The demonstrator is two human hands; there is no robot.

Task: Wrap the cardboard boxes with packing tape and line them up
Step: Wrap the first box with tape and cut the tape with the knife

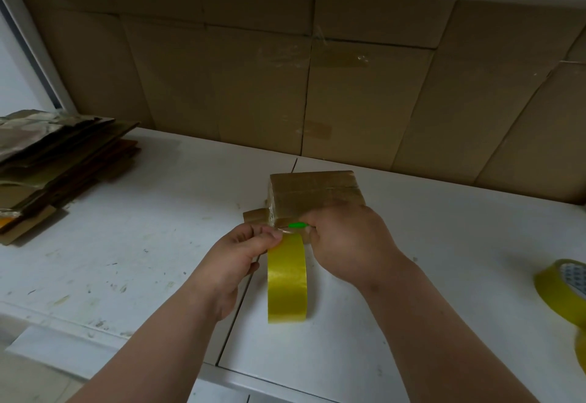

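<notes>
Small cardboard box (312, 195) sits on the white table (158, 228), just beyond both hands, its faces already glossy with tape bands. Left hand (236, 260) pinches the yellow tape roll (288, 279) near its top edge, fingers curled over the rim; roll stands on edge below and between the two hands, its free strip running up to the box's near side. Right hand (347, 241) is curled round a small green-tipped tool (298, 225), tip at the tape where it meets the box; cannot tell what kind of blade it is. Far right of the right hand, a second yellow tape roll (563, 291) lies at the frame edge. Well left of the left hand, a stack of flattened cardboard (54, 161). Beyond the box, large cartons (317, 79) line the wall
</notes>
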